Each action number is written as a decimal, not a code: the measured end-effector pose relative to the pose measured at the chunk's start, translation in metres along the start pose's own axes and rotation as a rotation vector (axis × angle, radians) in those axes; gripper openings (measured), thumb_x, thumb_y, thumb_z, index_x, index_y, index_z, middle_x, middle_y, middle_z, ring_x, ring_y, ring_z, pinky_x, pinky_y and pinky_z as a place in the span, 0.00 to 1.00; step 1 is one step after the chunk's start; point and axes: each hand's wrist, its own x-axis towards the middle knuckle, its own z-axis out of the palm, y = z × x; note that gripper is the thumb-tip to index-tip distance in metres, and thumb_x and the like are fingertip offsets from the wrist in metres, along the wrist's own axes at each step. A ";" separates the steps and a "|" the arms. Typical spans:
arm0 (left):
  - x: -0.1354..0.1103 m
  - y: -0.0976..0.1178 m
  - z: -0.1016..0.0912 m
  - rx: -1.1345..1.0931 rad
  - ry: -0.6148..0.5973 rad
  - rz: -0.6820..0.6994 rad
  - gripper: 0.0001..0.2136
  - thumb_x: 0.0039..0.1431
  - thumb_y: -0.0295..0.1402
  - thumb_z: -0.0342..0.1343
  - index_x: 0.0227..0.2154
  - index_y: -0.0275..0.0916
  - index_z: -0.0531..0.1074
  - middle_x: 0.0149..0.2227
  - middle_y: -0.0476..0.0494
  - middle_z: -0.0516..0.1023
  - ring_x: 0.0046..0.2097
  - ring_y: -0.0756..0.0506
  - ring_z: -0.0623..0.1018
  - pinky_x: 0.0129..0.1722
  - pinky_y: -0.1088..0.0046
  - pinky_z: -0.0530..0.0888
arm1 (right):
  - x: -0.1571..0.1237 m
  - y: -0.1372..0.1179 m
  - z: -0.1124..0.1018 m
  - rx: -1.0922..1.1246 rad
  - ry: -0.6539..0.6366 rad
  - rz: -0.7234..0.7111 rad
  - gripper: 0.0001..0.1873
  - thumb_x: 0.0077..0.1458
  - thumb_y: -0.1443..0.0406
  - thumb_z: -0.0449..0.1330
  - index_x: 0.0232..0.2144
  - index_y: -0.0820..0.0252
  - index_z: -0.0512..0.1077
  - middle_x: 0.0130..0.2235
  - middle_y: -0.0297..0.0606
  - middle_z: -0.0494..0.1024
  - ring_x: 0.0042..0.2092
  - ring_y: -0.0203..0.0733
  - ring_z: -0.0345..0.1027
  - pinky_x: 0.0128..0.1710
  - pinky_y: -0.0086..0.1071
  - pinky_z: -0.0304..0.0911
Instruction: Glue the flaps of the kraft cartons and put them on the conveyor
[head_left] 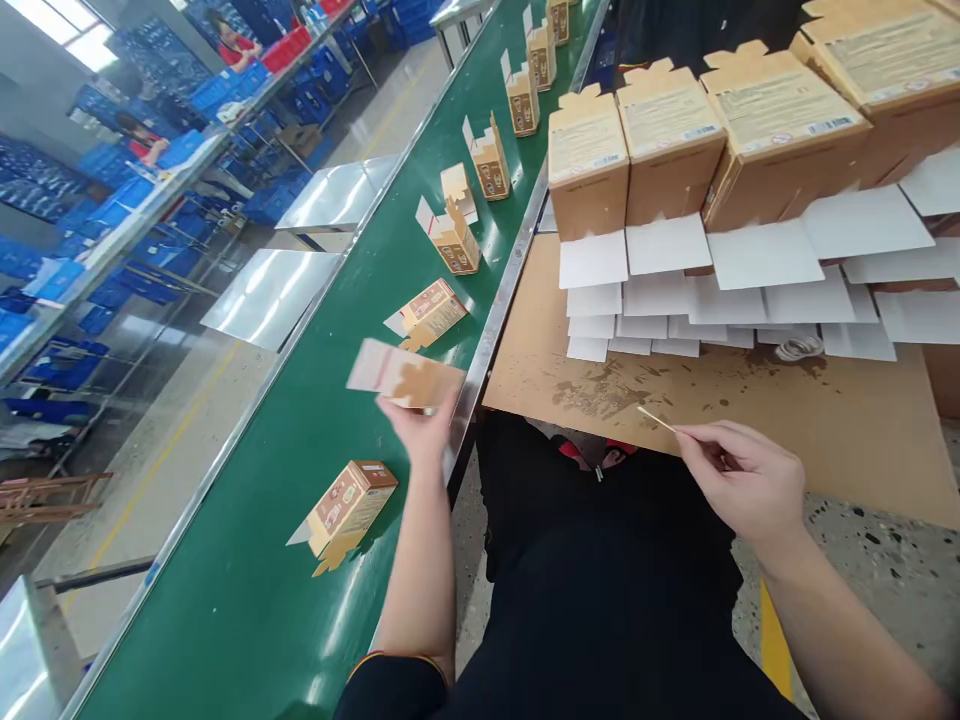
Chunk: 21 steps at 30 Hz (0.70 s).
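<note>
My left hand (421,425) is closed on a small brown carton (431,385) over the green conveyor belt (277,520). The carton is blurred, and its white flap with a pinkish strip points left. Between the fingertips of my right hand (739,475) is a thin pale stick with a slightly thicker tip, like a cotton swab (654,417). It hangs above a cardboard sheet (750,415) marked with dark wet-looking spots. Nearer to me on the belt lies another carton (351,512), tipped over with its flaps open; one more carton (431,313) lies just beyond my left hand.
Several open cartons (491,160) stand farther up the belt. On the right, stacked cartons (671,140) have white flaps (660,245) hanging toward me. A metal rail (499,310) edges the belt. Blue bins (180,150) and people at a bench are across the aisle.
</note>
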 end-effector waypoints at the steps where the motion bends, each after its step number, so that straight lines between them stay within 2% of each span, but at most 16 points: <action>1: 0.015 -0.006 -0.013 0.011 0.071 -0.006 0.43 0.47 0.42 0.83 0.56 0.48 0.57 0.58 0.39 0.79 0.61 0.36 0.85 0.65 0.50 0.82 | 0.001 0.002 -0.003 -0.001 0.011 0.003 0.09 0.68 0.67 0.69 0.34 0.51 0.84 0.29 0.33 0.81 0.26 0.38 0.70 0.25 0.34 0.67; 4: 0.049 -0.022 -0.035 0.115 0.129 -0.150 0.42 0.47 0.36 0.82 0.54 0.48 0.56 0.55 0.40 0.79 0.59 0.36 0.85 0.67 0.45 0.81 | 0.008 0.002 -0.002 0.013 0.014 0.006 0.09 0.68 0.65 0.69 0.33 0.51 0.84 0.28 0.34 0.81 0.26 0.39 0.69 0.25 0.36 0.67; 6: 0.056 -0.027 -0.035 0.185 0.119 -0.247 0.41 0.48 0.32 0.80 0.56 0.46 0.56 0.55 0.38 0.79 0.61 0.34 0.84 0.69 0.41 0.78 | 0.012 -0.001 0.000 0.027 0.015 0.009 0.09 0.68 0.65 0.69 0.33 0.51 0.84 0.27 0.34 0.80 0.26 0.39 0.69 0.25 0.36 0.67; 7: 0.054 -0.028 -0.033 0.216 0.140 -0.244 0.43 0.48 0.31 0.80 0.58 0.45 0.56 0.59 0.35 0.77 0.65 0.33 0.82 0.72 0.40 0.75 | 0.013 -0.002 0.000 0.032 0.023 0.010 0.09 0.68 0.65 0.69 0.33 0.51 0.84 0.27 0.34 0.80 0.26 0.39 0.69 0.24 0.36 0.66; 9: 0.043 -0.024 -0.028 0.284 0.228 -0.114 0.48 0.45 0.32 0.80 0.64 0.43 0.55 0.68 0.27 0.69 0.75 0.29 0.72 0.79 0.40 0.66 | 0.012 -0.001 -0.005 0.034 0.056 0.020 0.09 0.69 0.65 0.69 0.33 0.51 0.85 0.28 0.34 0.80 0.26 0.39 0.69 0.24 0.36 0.66; 11: 0.028 -0.012 -0.022 0.318 0.305 0.117 0.51 0.45 0.36 0.80 0.68 0.43 0.55 0.73 0.25 0.61 0.81 0.28 0.63 0.83 0.42 0.58 | 0.006 0.002 -0.016 0.013 0.101 0.040 0.09 0.69 0.64 0.69 0.34 0.51 0.85 0.29 0.34 0.81 0.27 0.39 0.70 0.25 0.37 0.67; 13: 0.019 0.009 -0.011 0.240 0.293 0.315 0.45 0.50 0.41 0.77 0.67 0.42 0.59 0.72 0.27 0.62 0.80 0.29 0.64 0.83 0.44 0.59 | -0.002 0.007 -0.028 -0.026 0.127 0.053 0.08 0.69 0.64 0.70 0.35 0.50 0.86 0.30 0.34 0.83 0.28 0.40 0.72 0.26 0.36 0.69; 14: 0.019 0.024 -0.001 0.151 0.249 0.362 0.39 0.54 0.43 0.75 0.65 0.43 0.62 0.70 0.29 0.65 0.78 0.30 0.68 0.81 0.45 0.62 | -0.005 0.009 -0.033 -0.045 0.131 0.053 0.08 0.69 0.64 0.70 0.35 0.49 0.86 0.31 0.34 0.83 0.28 0.40 0.73 0.26 0.36 0.69; 16: 0.031 0.061 0.029 -0.086 0.090 0.303 0.29 0.62 0.47 0.69 0.61 0.44 0.67 0.64 0.34 0.72 0.71 0.34 0.75 0.76 0.49 0.71 | -0.007 0.012 -0.039 -0.069 0.122 0.046 0.07 0.68 0.64 0.70 0.35 0.49 0.86 0.31 0.34 0.83 0.28 0.40 0.73 0.26 0.36 0.69; 18: 0.055 0.104 0.072 -0.320 -0.143 0.075 0.24 0.68 0.52 0.63 0.58 0.44 0.72 0.57 0.37 0.78 0.62 0.37 0.82 0.66 0.55 0.79 | -0.003 0.013 -0.038 -0.069 0.106 0.040 0.08 0.68 0.64 0.69 0.35 0.49 0.85 0.30 0.34 0.82 0.28 0.40 0.72 0.25 0.35 0.69; 21: 0.098 0.163 0.144 -0.436 -0.490 -0.246 0.27 0.69 0.61 0.61 0.51 0.40 0.78 0.45 0.38 0.79 0.46 0.38 0.85 0.46 0.61 0.83 | 0.010 0.010 -0.032 -0.067 0.080 0.045 0.08 0.68 0.63 0.68 0.34 0.51 0.85 0.29 0.34 0.81 0.28 0.40 0.72 0.26 0.35 0.69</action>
